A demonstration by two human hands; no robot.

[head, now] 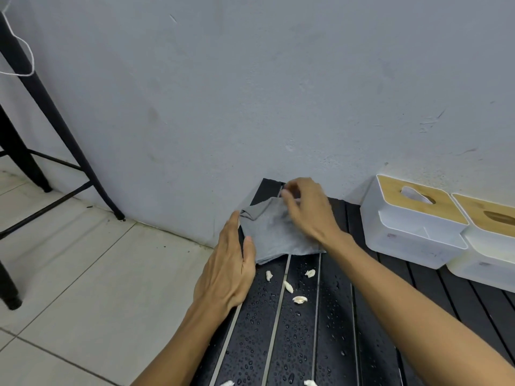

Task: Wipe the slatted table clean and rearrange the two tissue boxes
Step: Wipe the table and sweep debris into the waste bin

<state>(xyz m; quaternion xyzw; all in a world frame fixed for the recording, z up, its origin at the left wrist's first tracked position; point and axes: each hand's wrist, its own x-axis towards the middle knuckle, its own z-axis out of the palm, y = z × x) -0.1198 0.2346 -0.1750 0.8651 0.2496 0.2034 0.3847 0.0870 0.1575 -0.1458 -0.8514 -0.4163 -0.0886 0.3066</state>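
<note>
your left hand [227,270] lies flat, fingers together, thumb touching the grey folded cloth [274,236] at the wet black slatted table's [295,330] 12 o'clock end. your right hand [306,210] pinches the cloth's far edge. two white tissue boxes with wooden lids [412,221] sit touching at 2 o'clock. white scraps [299,300] lie just below the cloth.

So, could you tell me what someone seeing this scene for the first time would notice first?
Two bare hands work a crumpled grey cloth at the far left corner of the black slatted table, the left hand flat at its edge, the right hand pinching it. Nearer, white crumbs lie among water droplets, and two white tissue boxes with wooden lids sit at right by the wall.
</note>
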